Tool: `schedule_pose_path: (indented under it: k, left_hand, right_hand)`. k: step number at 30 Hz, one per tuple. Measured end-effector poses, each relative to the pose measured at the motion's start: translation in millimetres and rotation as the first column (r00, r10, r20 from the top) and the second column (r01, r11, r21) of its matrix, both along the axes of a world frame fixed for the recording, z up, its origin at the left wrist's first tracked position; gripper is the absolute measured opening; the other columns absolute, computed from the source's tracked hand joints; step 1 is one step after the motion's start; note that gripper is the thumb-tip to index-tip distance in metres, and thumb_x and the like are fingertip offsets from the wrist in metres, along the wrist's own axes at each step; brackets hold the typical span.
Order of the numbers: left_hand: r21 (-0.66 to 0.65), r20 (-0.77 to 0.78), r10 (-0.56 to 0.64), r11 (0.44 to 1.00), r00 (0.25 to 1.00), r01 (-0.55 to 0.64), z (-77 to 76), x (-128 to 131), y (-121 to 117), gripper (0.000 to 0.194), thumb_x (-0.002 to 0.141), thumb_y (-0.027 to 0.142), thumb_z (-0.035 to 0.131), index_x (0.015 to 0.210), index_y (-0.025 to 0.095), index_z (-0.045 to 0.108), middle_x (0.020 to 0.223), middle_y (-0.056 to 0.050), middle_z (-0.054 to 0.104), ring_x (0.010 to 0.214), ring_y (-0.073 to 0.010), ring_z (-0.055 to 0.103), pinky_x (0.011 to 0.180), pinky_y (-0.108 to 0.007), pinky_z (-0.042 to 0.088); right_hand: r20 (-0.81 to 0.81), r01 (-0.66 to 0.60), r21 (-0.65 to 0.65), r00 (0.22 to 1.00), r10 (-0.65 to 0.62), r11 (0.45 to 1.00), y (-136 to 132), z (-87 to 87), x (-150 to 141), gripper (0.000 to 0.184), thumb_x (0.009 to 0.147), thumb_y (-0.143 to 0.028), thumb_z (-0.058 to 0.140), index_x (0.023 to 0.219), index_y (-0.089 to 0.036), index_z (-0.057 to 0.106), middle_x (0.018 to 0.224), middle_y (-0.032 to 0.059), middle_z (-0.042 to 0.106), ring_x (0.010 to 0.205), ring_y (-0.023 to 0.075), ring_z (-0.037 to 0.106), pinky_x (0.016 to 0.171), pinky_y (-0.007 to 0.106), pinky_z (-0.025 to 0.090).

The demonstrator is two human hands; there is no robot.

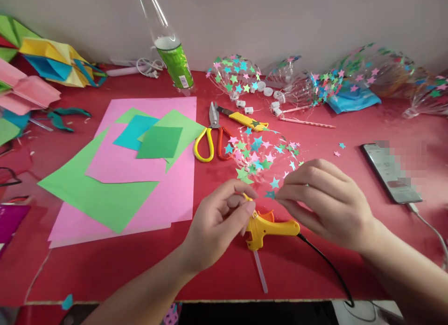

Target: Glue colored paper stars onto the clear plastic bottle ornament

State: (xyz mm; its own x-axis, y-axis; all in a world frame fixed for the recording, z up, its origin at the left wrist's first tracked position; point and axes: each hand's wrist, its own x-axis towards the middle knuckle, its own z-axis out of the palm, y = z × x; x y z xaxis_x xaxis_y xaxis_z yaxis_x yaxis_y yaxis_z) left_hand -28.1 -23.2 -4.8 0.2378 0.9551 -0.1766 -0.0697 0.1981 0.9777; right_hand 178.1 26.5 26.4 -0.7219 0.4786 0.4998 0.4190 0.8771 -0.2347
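Between the fingertips of my right hand [324,201] is a small blue paper star [270,194]. My left hand [224,217] is closed, thumb and fingers curled toward each other; what they hold, if anything, is too small to make out. Just behind and beside those fingers lies a yellow hot glue gun [276,227], its nozzle end partly hidden by my left hand. A clear glue stick [260,271] sticks out of its back. Beyond both hands is a cluster of clear strips with pink, green and blue paper stars [257,152].
Scissors [214,124] and a yellow utility knife [248,121] lie behind. Coloured paper sheets [119,203] cover the left side. A green-labelled bottle [175,64] and star-covered clear ornaments [233,75] stand along the wall. A phone [388,171] charges at right; the glue gun's cord [329,259] crosses the front edge.
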Motion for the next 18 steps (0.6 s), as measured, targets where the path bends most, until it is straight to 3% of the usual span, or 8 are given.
schedule_pose_path:
  k: [3, 6, 18]
  left_hand:
    - [0.086, -0.125, -0.004, 0.996, 0.992, 0.015, -2.9, 1.0, -1.7, 0.034, 0.090, 0.023, 0.051, 0.124, 0.020, 0.052, 0.052, 0.007, 0.046, 0.044, -0.0085, 0.041, 0.041, -0.022, 0.032]
    - [0.078, -0.188, -0.068, 0.993, 0.980, 0.084, -6.8, 3.1, -1.4, 0.046, 0.091, 0.023, 0.049, 0.137, 0.018, 0.043, 0.053, 0.007, 0.045, 0.045, -0.0104, 0.043, 0.043, -0.025, 0.033]
    - [-0.089, -0.022, -0.117, 0.989, 0.993, 0.114, -5.4, 2.4, 4.6, 0.035, 0.090, 0.021, 0.050, 0.125, 0.021, 0.048, 0.054, 0.006, 0.050, 0.045, -0.0090, 0.044, 0.042, -0.022, 0.034]
  right_hand:
    - [0.015, 0.016, -0.085, 1.000, -0.015, 0.996, 6.4, 1.8, 2.4, 0.008, 0.089, -0.014, 0.057, 0.090, -0.021, 0.060, 0.084, 0.0037, 0.061, 0.075, 0.0154, 0.051, 0.068, 0.033, 0.046]
    - [0.045, 0.002, -0.106, 0.999, 0.003, 0.994, 10.0, -2.0, 2.4, 0.006, 0.090, -0.015, 0.056, 0.089, -0.020, 0.060, 0.084, 0.0042, 0.060, 0.076, 0.0158, 0.049, 0.071, 0.033, 0.045]
    - [0.018, 0.015, -0.132, 1.000, -0.013, 0.991, 16.3, -12.3, -2.2, 0.004, 0.089, -0.016, 0.057, 0.088, -0.018, 0.061, 0.081, 0.0038, 0.060, 0.077, 0.0166, 0.051, 0.071, 0.034, 0.042]
